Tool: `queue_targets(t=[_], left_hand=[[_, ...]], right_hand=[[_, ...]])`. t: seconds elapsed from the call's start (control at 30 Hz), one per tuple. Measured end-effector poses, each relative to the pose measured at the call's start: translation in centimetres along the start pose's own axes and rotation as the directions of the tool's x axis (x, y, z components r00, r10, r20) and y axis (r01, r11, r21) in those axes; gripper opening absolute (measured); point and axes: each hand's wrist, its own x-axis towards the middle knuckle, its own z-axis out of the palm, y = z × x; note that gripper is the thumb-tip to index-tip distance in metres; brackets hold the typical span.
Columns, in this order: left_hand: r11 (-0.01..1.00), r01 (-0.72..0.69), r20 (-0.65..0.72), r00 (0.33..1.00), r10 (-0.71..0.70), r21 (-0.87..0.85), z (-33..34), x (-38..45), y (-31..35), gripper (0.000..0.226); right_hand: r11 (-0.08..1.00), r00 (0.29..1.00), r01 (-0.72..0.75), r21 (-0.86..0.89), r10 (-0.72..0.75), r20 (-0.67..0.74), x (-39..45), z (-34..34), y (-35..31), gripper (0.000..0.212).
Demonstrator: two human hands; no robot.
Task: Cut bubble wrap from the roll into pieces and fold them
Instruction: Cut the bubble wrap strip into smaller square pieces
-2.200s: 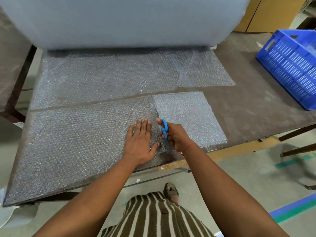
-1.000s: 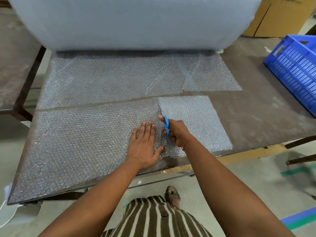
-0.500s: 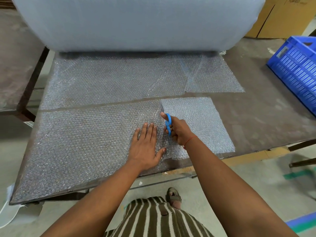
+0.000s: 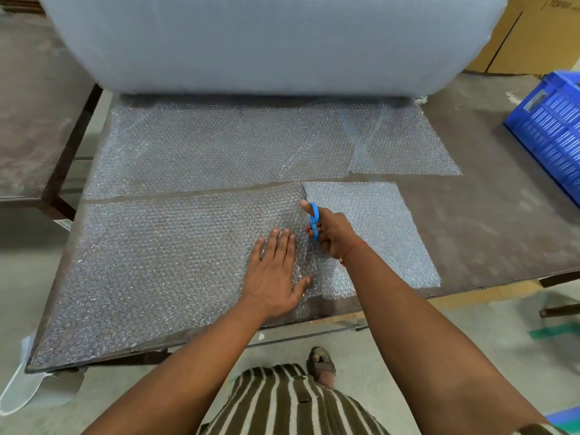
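Two hands work: left hand (image 4: 276, 271) presses flat on bubble wrap (image 4: 163, 265), right hand (image 4: 332, 233) grips blue scissors (image 4: 314, 222).

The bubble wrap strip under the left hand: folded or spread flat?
Spread flat: the strip lies in one layer on the table.

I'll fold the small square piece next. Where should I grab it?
Pinch the square piece at its near right corner, coming from the table's front edge: it lies flat, and that corner is free of the right hand and scissors.
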Motion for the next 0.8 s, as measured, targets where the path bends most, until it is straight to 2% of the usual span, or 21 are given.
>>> queue_targets(t=[0.17, 0.43, 0.8], left_hand=[[1.0, 0.002, 0.01, 1.0, -0.002, -0.01, 0.0, 0.0, 0.1, 0.097], [1.0, 0.001, 0.021, 1.0, -0.001, -0.003, -0.1, 0.0, 0.1, 0.097], [1.0, -0.003, 0.011, 1.0, 0.003, -0.018, -0.3, -0.2, 0.1, 0.096]], right_hand=[[1.0, 1.0, 0.008, 0.009, -0.008, 0.012, 0.1, 0.0, -0.2, 0.043], [0.998, 1.0, -0.016, -0.062, 0.016, 0.002, 0.7, -0.2, -0.4, 0.047], [0.999, 1.0, 0.007, -0.041, -0.006, 0.028, 1.5, 0.1, -1.7, 0.053]])
